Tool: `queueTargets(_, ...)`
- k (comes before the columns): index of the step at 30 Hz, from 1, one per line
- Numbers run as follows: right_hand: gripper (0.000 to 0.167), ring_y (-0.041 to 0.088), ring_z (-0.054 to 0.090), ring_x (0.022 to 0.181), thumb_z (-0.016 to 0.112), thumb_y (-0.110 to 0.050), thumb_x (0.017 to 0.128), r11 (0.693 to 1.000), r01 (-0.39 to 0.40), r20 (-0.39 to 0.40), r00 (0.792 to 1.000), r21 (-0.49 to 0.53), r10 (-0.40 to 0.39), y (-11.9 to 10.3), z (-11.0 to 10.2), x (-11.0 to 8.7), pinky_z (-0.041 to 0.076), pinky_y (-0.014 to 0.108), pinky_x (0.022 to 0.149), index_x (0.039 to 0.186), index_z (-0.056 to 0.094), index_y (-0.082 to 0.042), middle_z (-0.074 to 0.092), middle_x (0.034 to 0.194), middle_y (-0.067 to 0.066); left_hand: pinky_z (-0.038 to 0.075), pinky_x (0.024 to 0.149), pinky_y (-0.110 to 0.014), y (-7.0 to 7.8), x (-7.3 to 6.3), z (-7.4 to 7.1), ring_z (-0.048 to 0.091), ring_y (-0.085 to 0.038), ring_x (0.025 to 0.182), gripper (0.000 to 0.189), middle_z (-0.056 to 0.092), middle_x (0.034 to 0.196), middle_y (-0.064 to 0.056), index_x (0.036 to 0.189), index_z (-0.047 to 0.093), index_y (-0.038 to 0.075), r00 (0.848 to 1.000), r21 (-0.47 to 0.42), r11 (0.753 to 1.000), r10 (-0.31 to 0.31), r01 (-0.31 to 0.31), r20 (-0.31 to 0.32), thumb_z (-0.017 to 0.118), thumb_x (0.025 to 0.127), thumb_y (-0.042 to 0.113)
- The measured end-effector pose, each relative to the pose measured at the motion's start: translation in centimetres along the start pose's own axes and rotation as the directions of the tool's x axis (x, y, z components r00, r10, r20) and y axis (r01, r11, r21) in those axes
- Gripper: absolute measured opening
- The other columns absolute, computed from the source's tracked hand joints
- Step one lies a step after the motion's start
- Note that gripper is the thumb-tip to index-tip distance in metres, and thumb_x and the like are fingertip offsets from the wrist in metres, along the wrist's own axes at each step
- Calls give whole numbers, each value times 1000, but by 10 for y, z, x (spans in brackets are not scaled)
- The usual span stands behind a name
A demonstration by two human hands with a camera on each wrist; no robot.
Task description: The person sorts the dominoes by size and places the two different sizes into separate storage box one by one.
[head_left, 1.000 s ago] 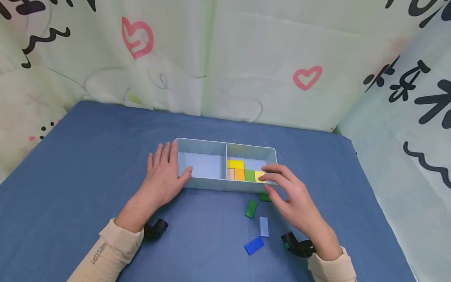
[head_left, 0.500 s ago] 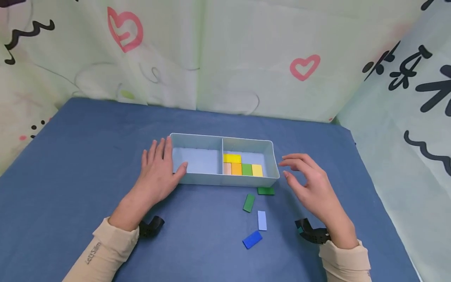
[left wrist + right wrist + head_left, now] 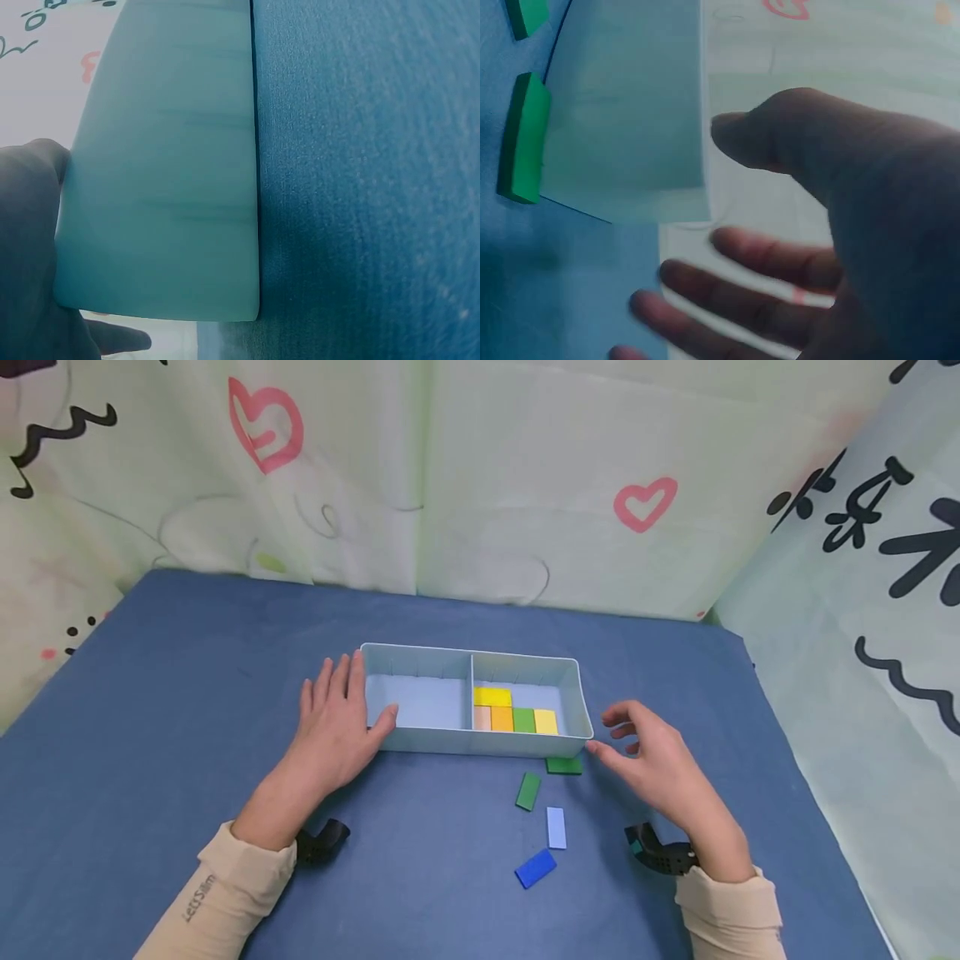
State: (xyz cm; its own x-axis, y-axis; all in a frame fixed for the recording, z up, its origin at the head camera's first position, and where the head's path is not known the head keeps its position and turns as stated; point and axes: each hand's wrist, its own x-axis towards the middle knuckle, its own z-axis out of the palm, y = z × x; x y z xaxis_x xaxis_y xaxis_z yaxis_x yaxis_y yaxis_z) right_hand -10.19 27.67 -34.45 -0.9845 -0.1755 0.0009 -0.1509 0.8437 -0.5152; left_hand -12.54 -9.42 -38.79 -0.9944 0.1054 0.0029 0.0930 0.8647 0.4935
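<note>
A pale blue two-compartment box [image 3: 420,742] lies lengthwise on the table. My left hand [image 3: 333,722] rests against its left end with fingers straight and the thumb over the front rim. Beside the right end is my right hand [image 3: 648,760], its fingers loosely bent and holding nothing; the thumb tip is close to the front right corner. In the right compartment, a yellow block [image 3: 492,697] lies behind a row of a pink block [image 3: 482,718], an orange block [image 3: 502,719], a green block [image 3: 523,720] and a light yellow block [image 3: 546,722].
In front of the box lie a dark green block [image 3: 564,766] close to its wall, another dark green block [image 3: 528,792], a light blue block [image 3: 556,828] and a blue block [image 3: 536,869]. A printed curtain [image 3: 480,485] borders the blue-covered table [image 3: 420,877].
My right hand has moved from over the right compartment to beyond the box's right end, and its fingers have bent a little more. My left hand has stayed on the left end.
</note>
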Motion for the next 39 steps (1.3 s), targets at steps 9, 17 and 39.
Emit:
queueTargets(9, 65, 28, 59, 97, 67, -57, 86, 973, -152, 144, 974, -174, 177, 2, 23, 9, 51, 43, 72, 121, 60, -2, 62, 115, 16, 2, 119, -66, -2, 0, 0, 2, -46, 152, 85, 12, 163, -27, 159, 3, 1, 1000, -5, 1000, 2, -2, -1, 45, 100, 46)
queueTargets(17, 88, 29, 54, 94, 70, -68, 78, 941, -154, 69, 981, -302, 183, -4, 39, 12, 49, 46, 62, 135, 56, -3, 56, 116, 19, 2, 119, -65, -1, 3, -1, 1, -45, 153, 85, 11, 164, -26, 159, 2, 1, 1000, -5, 1000, 2, -2, 6, 44, 101, 47)
queueTargets(39, 21, 27, 52, 82, 72, -17, 81, 947, -90, 74, 990, -308, 118, -3, 36, 8, 44, 39, 58, 97, 65, -5, 56, 99, 14, 3, 120, -65, -1, 1, 0, 3, -45, 152, 85, 12, 163, -27, 159, 4, 0, 1000, -4, 1000, 1, -1, -2, 45, 100, 47)
